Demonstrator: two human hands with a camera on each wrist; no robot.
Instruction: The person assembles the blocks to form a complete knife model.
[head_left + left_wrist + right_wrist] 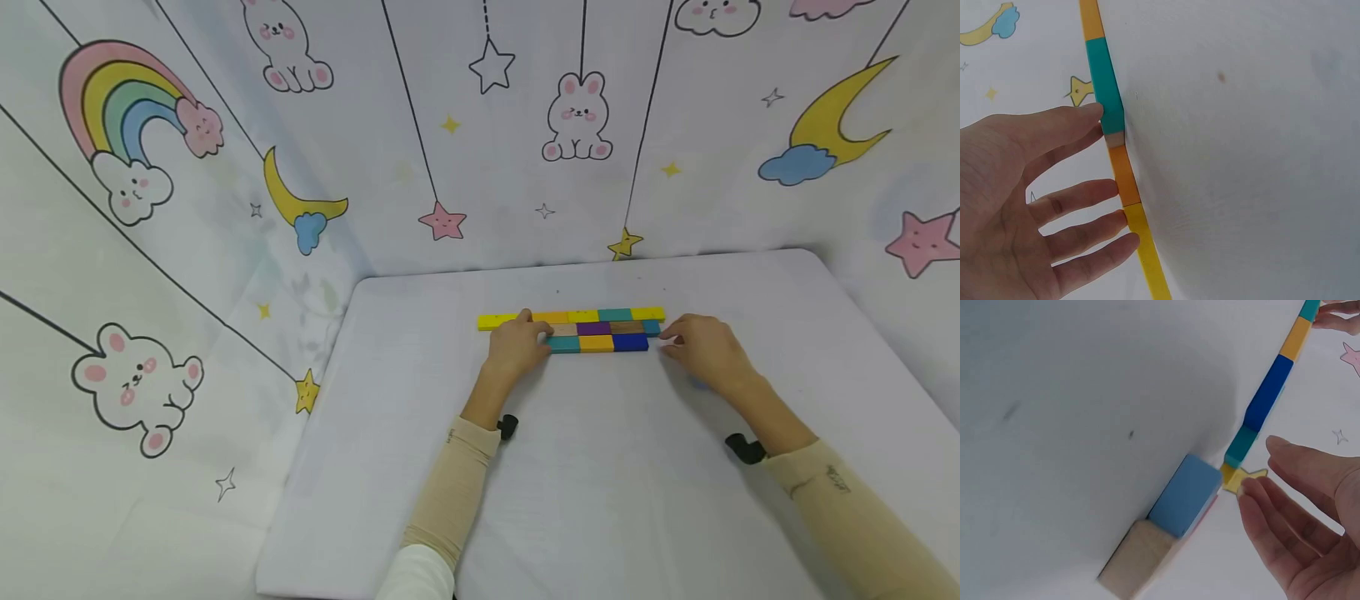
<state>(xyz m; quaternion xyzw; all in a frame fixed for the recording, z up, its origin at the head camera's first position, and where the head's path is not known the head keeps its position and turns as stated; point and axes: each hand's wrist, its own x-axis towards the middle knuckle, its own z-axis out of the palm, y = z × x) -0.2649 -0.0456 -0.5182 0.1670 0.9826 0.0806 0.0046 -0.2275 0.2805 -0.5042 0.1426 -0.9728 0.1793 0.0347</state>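
Observation:
Several coloured blocks, teal, orange, yellow, purple, blue and bare wood, form three rows touching side by side. The dark blue block ends the front row on the right. My left hand rests at the left part of the rows. In the left wrist view its thumb touches a teal block, while other fingertips meet an orange block and a yellow block. My right hand is beside the rows' right end, fingers loosely bent, thumb and fingertips apart with nothing between them.
In the right wrist view a light blue block and a bare wood block lie end to end near the right hand. The rows lie on a white-covered table, with a cartoon-printed cloth behind and at the sides.

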